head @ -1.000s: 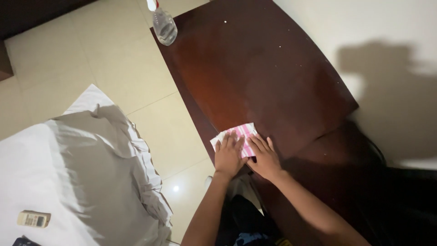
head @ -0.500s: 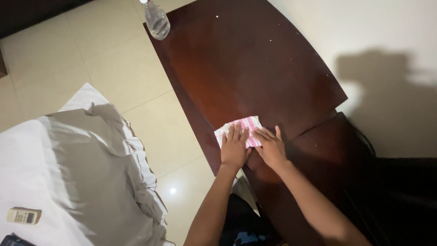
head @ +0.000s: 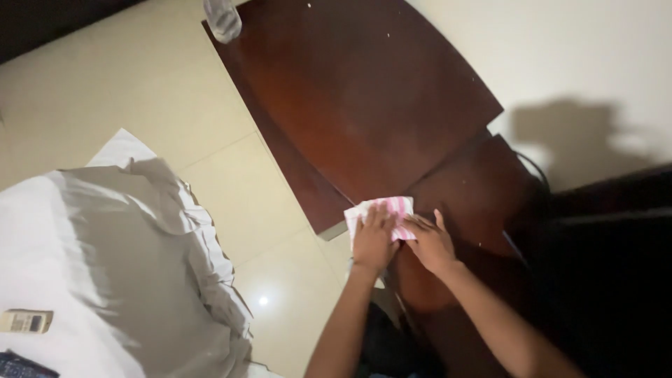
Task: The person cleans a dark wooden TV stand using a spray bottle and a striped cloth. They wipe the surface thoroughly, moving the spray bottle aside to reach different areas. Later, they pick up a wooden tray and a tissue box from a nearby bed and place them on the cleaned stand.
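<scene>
1. Left hand [head: 373, 241]: flat, fingers spread, palm down on the cloth [head: 381, 212]; pressing, not gripping.
2. Right hand [head: 429, 243]: also open, palm down, fingertips on the cloth's right lower part, just beside the left hand and touching it at the thumbs (or very nearly so; too dim to settle).
3. Cloth: small, folded, white with pink stripes, lying flat on the table [head: 364, 98] at its near edge, close to the corner by the floor [head: 140, 91]. Upper part bare, lower part covered by both hands.
4. Table: dark red-brown wood, glossy, with a few pale specks on top; a second, lower dark panel to the right, partly under the right hand.
5. Bottle [head: 222, 17]: clear plastic, standing at the table's far left corner, cut off by the top edge of the view, well apart from the hands.
6. Bed [head: 105, 280]: white sheet, rumpled, with a frilled edge, at lower left, across the tiled floor from the table.
7. Remote [head: 24, 320]: pale, lying on the sheet near the left edge; a dark object below it at the corner (too little in view to tell its kind).
8. Wall [head: 574, 63]: pale, at upper right, bearing a shadow.
</scene>
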